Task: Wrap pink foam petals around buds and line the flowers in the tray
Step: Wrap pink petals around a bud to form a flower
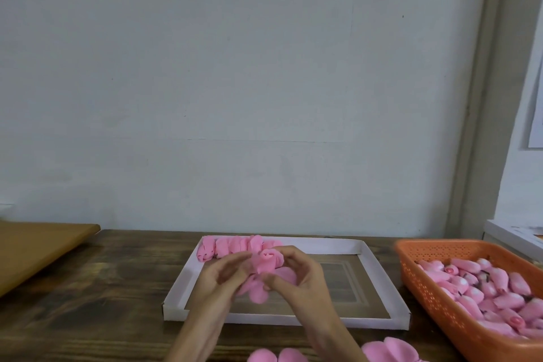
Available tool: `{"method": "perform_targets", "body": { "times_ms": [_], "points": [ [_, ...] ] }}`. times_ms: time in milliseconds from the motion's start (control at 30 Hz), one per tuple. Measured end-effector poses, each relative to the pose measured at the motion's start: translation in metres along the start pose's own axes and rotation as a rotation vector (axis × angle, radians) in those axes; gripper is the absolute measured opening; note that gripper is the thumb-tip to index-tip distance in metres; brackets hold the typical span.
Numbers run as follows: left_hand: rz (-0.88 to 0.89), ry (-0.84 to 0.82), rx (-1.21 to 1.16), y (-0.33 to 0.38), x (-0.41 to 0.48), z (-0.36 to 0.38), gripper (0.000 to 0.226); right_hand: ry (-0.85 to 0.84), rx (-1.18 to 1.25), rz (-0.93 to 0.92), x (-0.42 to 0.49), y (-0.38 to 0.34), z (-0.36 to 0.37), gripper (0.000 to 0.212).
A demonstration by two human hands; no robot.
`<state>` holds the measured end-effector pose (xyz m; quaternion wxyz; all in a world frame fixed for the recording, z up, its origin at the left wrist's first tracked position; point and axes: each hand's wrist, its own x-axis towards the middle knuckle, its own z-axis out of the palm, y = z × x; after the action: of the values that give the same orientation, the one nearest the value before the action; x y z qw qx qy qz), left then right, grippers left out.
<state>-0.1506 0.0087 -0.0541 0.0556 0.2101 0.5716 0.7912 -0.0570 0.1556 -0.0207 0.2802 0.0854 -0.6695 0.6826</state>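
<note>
**Over the tray: petals half wrapped, grip is the weak point**

Above the tray (293, 320), near its middle, both hands hold one flower (266, 263). The left hand (223, 276) curls its fingers (235, 264) round the 9 o'clock side. The right hand (302, 276) pinches the base from 3 o'clock, and unwrapped petal lobes hang below it. That side of the picture is blurred, so I cannot tell exactly where the left fingertips sit.

The likely fault is springback. Foam may unroll if either pinch loosens before the last lobes are pressed in, and the bud could slip out downward. A careless set-down could also knock the finished row (232, 247), which is packed against the far wall towards 11 o'clock.

Room is good. From 12 to 6 o'clock the tray floor is bare, and the row can carry on towards 1 o'clock along the far wall. The low rim needs only a small lift to clear. The basket (440, 303) of buds (476, 282) sits close at 3 o'clock, and spare petals (388, 350) lie on the desk (102, 288) at 5 o'clock. A brown board (35, 247) lies well apart at 9 o'clock.
</note>
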Motion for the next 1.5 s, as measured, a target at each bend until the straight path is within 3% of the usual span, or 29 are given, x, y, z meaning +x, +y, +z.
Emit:
{"method": "perform_targets", "body": {
  "times_ms": [133, 267, 467, 967, 1100, 1267, 1400, 1500],
  "points": [
    [-0.003, 0.098, -0.053, -0.001, -0.001, 0.001, 0.042, -0.027, -0.043, -0.012, 0.000, -0.001, 0.000, 0.028],
    [0.088, 0.160, -0.049, 0.005, -0.003, 0.004, 0.049, -0.068, -0.088, -0.033, -0.002, 0.000, 0.003, 0.023],
    [0.186, 0.147, 0.029, 0.011, -0.010, 0.010, 0.030, -0.071, -0.195, 0.002, -0.003, -0.003, 0.006, 0.029],
    [0.218, 0.068, 0.030, 0.020, -0.016, 0.015, 0.020, -0.048, -0.188, -0.030, -0.001, -0.007, 0.002, 0.033],
    [0.220, 0.054, 0.061, 0.018, -0.014, 0.013, 0.025, -0.037, -0.110, -0.009, 0.000, -0.008, 0.002, 0.053],
    [0.131, 0.032, 0.010, 0.021, -0.011, 0.009, 0.037, -0.032, -0.136, -0.026, 0.001, -0.008, -0.001, 0.034],
    [-0.007, -0.079, 0.019, 0.023, -0.005, -0.008, 0.076, -0.003, -0.131, -0.032, 0.002, -0.008, -0.004, 0.034],
    [-0.079, -0.181, 0.069, 0.020, -0.005, -0.018, 0.076, 0.032, -0.117, -0.035, 0.004, -0.005, -0.007, 0.032]
  ]
}}
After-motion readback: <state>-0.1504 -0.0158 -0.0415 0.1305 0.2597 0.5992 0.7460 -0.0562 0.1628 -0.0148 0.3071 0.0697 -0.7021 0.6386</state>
